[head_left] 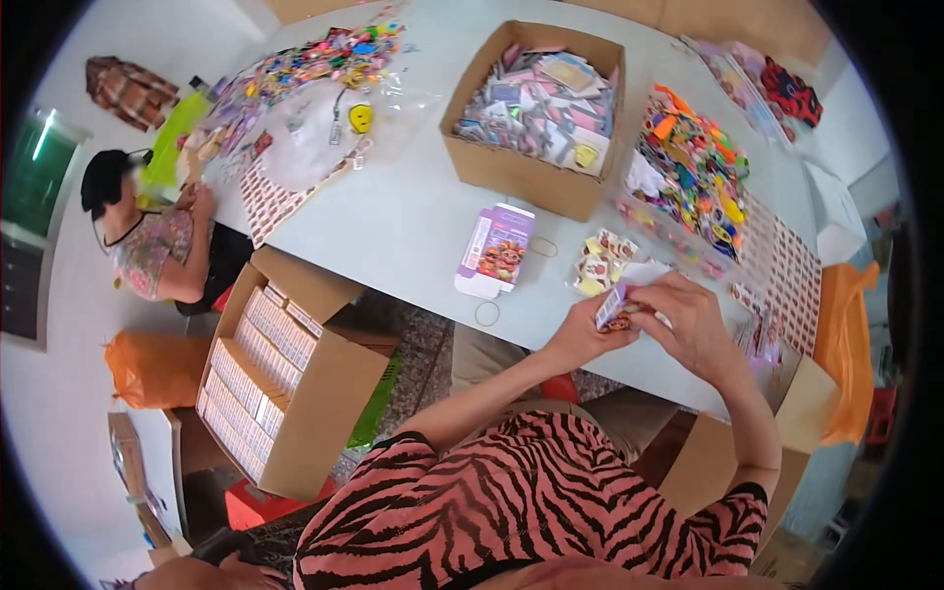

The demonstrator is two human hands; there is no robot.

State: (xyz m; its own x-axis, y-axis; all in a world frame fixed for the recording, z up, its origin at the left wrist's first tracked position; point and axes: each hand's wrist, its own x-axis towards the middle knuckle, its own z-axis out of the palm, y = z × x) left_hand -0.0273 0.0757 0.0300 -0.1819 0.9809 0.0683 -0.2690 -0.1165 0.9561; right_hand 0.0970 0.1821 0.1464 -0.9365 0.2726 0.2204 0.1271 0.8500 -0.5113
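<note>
A small purple printed box (612, 307) is held over the table's near edge, its end with pale flaps tilted up. My left hand (580, 339) wraps round its lower part. Bent and pressed together, the fingers of my right hand (688, 320) meet at the box's upper end; whether they also pinch something small there is hidden. Just beyond lies a small pile of flat cream and brown printed pieces (602, 258). To its left is a flattened purple box (497, 248), with a rubber band (487, 314) in front of it and another rubber band (544, 247) beside it.
A cardboard box (526, 182) of small packets stands further back. Right of it, a clear tub (678, 228) holds colourful trinkets; another trinket heap (324, 59) lies back left. A carton (359, 379) packed with small boxes stands at left. A co-worker (157, 231) sits far left.
</note>
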